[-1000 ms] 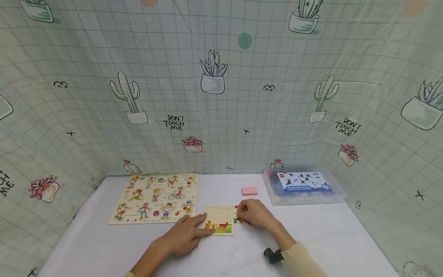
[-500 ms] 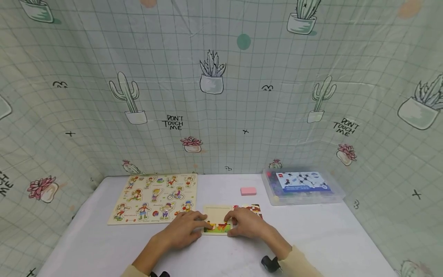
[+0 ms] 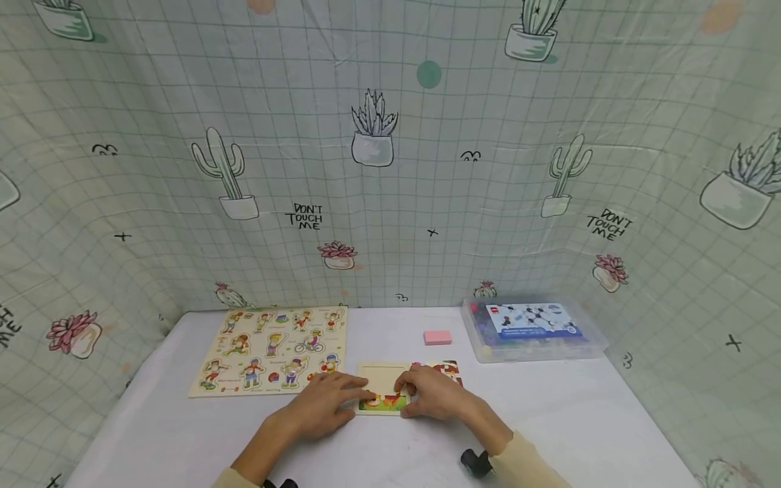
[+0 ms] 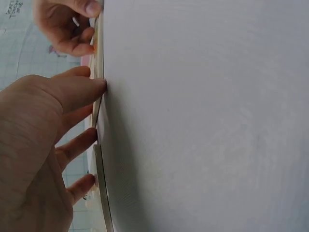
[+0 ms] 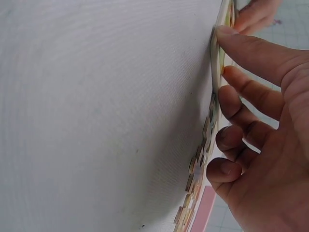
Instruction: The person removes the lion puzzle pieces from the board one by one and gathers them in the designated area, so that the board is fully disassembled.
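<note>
A small wooden jigsaw board [image 3: 381, 373] lies on the table in front of me. Colourful picture pieces [image 3: 382, 403] line its near side, while its far part shows bare wood. From the left, my left hand [image 3: 320, 407] rests on the board, its fingers spread, its thumb at the near edge and a fingertip on the pieces. My right hand [image 3: 434, 393] holds the board's near right corner between thumb and index finger. Its other fingers curl inward in the right wrist view. Loose jigsaw pieces [image 3: 450, 370] lie behind the right hand, partly hidden by it.
A large wooden puzzle board [image 3: 274, 349] with sports figures lies at the back left, close to my left hand. A pink eraser-like block [image 3: 437, 337] sits beyond the loose pieces. At the back right stands a clear plastic case [image 3: 537, 329]. A patterned curtain [image 3: 390, 230] encloses the table.
My right hand has moved left from the loose pieces onto the small board's right side, uncovering part of those pieces. The left hand has stayed at the board, its fingers shifting slightly.
</note>
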Available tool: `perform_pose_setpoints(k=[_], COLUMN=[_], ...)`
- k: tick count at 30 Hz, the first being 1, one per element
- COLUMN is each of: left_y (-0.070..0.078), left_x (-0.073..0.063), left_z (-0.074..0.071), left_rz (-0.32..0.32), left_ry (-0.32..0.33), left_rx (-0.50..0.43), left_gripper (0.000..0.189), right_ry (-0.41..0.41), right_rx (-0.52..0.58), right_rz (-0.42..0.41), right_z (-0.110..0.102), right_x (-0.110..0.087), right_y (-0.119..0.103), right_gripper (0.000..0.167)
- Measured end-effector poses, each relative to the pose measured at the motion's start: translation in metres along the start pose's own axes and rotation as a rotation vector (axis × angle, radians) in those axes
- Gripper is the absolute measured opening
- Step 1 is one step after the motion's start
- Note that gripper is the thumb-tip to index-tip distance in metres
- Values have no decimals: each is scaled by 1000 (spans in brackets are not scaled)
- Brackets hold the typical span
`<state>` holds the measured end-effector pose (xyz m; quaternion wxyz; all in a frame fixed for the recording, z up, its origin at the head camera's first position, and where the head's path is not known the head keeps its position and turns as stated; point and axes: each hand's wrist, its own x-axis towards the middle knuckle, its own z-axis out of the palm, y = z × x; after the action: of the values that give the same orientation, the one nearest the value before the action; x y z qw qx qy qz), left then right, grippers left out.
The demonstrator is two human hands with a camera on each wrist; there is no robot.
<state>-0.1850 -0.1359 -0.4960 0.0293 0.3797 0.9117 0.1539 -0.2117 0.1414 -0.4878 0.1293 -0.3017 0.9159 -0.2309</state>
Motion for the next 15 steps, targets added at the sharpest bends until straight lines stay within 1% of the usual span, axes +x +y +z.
perform_pose_setpoints(k=[4,8,15], left_y=[3,9,11], left_x=[-2,-1,5], left_z=[3,3,-2], left_rz=[18,11,-22], left_ry=[-22,-54,-88], left_rx=[20,22,-79], left_gripper=[45,42,38], right_ry=[-8,-13,-17], right_rx=[-11,-20,-20], right_rz=[-11,-7,-13], right_z=[0,-1,-2], right_x=[1,1,3], right_y=[-1,-1,0], right_gripper=[36,35,36])
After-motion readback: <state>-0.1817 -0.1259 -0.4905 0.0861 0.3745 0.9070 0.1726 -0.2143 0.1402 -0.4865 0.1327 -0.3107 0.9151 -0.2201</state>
